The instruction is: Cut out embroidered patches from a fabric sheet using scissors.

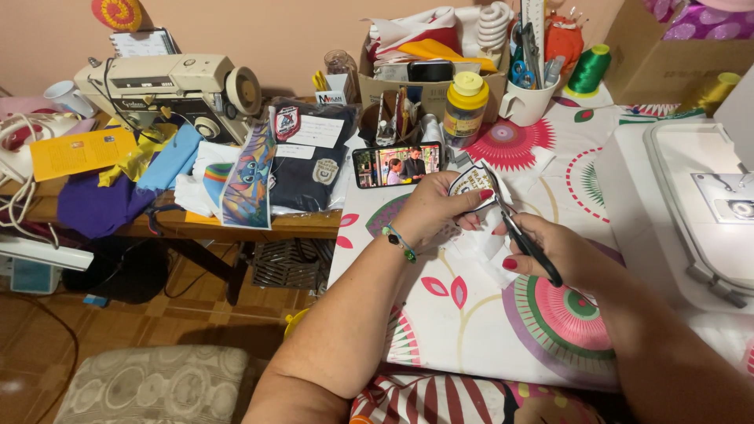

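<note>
The left hand (436,210) reaches in from the lower left with the forearm angled up across the table edge, a beaded bracelet (400,243) around the wrist. Its fingers are curled and its thumb presses forward, pinching a shield-shaped embroidered patch (471,182) at the fingertips, so the patch stands just above and to the right of the knuckles. White backing fabric (481,245) hangs from the patch, below the left hand and between the two hands. The right hand (559,253) comes in from the lower right, wrist bent inward, its fingers closed around the black handles of a pair of scissors (518,232); the blades point up and to the left from this hand, and their tip meets the right edge of the patch. Both hands hover close together over a table covered with a white cloth (463,322) printed with pink and green circles and leaves. Just beyond the left hand, a phone (397,165) lies on its side with a lit screen. Farther beyond it stands a yellow-lidded jar (466,104), and beside that a white mug (528,100) holding tools. To the right of the right hand sits a white machine (691,208). Well to the left of the left hand, an older cream sewing machine (169,86) rests on a cluttered wooden table.
</note>
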